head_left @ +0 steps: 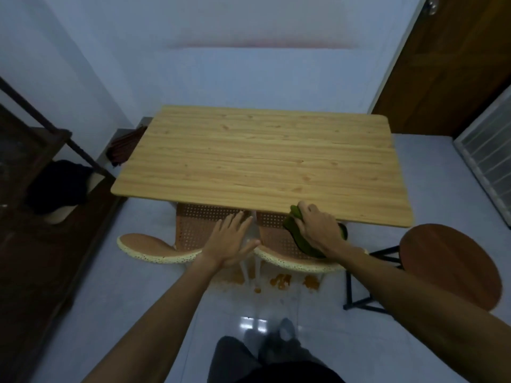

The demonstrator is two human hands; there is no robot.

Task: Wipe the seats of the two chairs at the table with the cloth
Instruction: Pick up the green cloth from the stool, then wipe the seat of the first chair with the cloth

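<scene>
Fingers of right hand (318, 230) grip cloth (300, 239), partly hidden; left hand (229, 241) spread.

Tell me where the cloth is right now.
The green cloth lies under the right hand on the right chair's seat, just below the table's near edge.

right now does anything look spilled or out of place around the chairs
Yes: orange blotches stain the pale floor under the two chairs' backs, like a spill or stain. The right hand presses a green cloth on the right chair's seat.
</scene>
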